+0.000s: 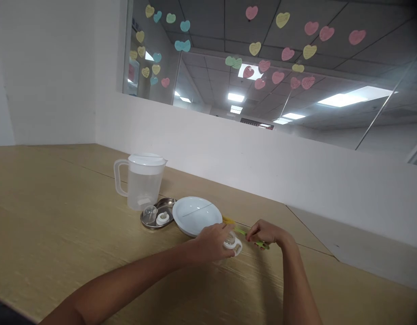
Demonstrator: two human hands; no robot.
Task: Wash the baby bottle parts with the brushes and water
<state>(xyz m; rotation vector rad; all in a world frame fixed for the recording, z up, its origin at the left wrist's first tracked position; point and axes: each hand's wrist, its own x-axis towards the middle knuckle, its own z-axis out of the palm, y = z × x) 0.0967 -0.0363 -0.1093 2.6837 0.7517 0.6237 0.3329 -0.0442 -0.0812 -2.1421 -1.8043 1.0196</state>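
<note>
Overall, you faced a white partition wall (pixel 228 140) topped by a wide glass window (pixel 228 45), with pink, yellow and blue paper hearts (pixel 283 54) stuck across it and bright ceiling lights (pixel 340 100) showing in the pane. Below it stretched a light wood-grain table (pixel 59 225). Toward the back of the table stood a clear plastic pitcher (pixel 143 185) with a white lid and a looped handle, holding what looked like water. Just to its right lay a shallow white plate (pixel 194 215), touching the edge of an oval steel tray (pixel 157 217). On that tray sat a clear dome-shaped piece (pixel 149 214) and a white ring-shaped piece (pixel 162 218), side by side. Nearer to you, in front of the plate, your hands were close together. Your left hand (pixel 211 243) was closed around a small clear bottle (pixel 232 243) with a white collar, mostly hiding it. Your right hand (pixel 265 234) pinched a slender green-and-yellow rod (pixel 244 231) between its fingers, and the rod reached across just behind the bottle.
</note>
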